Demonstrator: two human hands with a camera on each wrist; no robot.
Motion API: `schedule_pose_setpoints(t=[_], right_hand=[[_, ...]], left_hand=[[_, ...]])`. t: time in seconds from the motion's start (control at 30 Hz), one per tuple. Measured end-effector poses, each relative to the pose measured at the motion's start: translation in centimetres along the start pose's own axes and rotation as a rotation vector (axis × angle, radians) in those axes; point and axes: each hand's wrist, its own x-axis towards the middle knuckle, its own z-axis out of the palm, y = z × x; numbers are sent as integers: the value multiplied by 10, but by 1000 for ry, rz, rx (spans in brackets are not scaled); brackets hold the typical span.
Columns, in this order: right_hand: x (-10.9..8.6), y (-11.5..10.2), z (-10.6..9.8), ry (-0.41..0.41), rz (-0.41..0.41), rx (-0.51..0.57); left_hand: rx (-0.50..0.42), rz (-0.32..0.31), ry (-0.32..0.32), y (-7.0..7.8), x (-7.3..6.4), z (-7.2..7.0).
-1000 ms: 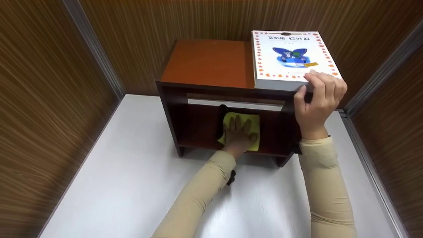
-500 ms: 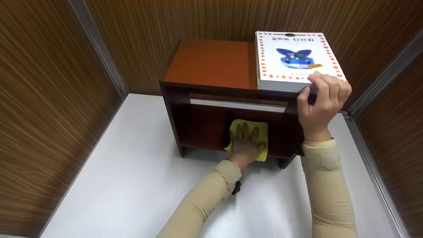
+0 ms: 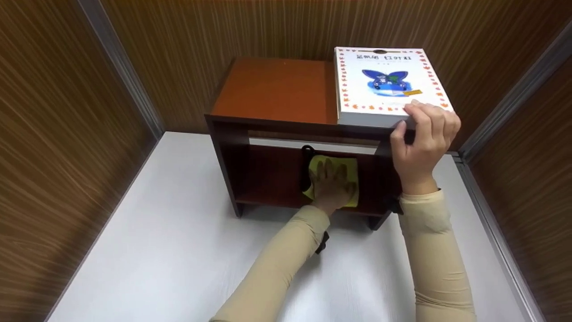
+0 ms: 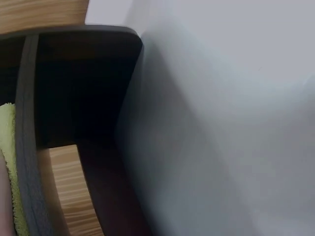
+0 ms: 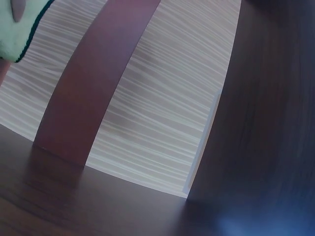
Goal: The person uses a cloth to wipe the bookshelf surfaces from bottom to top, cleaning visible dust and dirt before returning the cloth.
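Observation:
Inside the dark brown shelf unit (image 3: 268,179), my left hand (image 3: 333,183) lies with spread fingers flat on a yellow-green cloth (image 3: 351,172), pressing it to the lower board. Along the cloth's left side runs a black shape (image 3: 305,172) with a loop at its top; its kind I cannot tell. The cloth (image 4: 9,147) also shows at the left edge of the left wrist view. My right hand (image 3: 424,138) grips the front right corner of a thick white book (image 3: 389,85) on top of the unit, fingers on the cover and thumb at the front.
The unit's reddish-brown top (image 3: 277,89) shows left of the book. It stands on a white surface (image 3: 170,232). Wood-grain panels (image 3: 286,27) rise behind it and at both sides. In the right wrist view, a dark side board (image 5: 266,123) fills the right.
My left hand and the cloth have slid to the right along the lower board, coming toward the front edge and then back inward. The right hand keeps its place on the book.

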Motion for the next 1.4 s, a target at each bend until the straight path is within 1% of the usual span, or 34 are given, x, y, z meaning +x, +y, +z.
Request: schedule_pose_setpoints(t=[0.13,0.27,0.4,0.53,0.7,0.77,0.93,1.13,1.2,1.27,1.4], right_hand=[[2,-3,0,-18,-6,10],[4,-5,-2,-17,-17,8],[5,-5,-4,-21,-34,0],[3,-6,-3,-30,-30,0],[3,-5,-3,-30,-31,0],[3,-6,-3,-29,-30,-2],[3,-6,-5,-31,-27,-9],[3,-6,-5,-18,-25,-8],[3,-5,-5,-13,-23,-6],[3,-5,-4,-11,-19,-5],[4,-6,-3,-12,-15,0]], left_hand=[[12,-26,-10,0,13,-2],[24,-20,-12,0,21,-3],[14,1,-9,0,27,-5],[-6,3,-5,-4,29,-8],[21,3,5,-7,33,-11],[23,8,9,-6,33,-11],[-10,8,16,-3,31,-9],[-44,12,57,-3,26,-6],[-46,12,47,-3,23,-7],[-37,11,19,-4,19,-8],[-10,10,-23,-3,10,-5]])
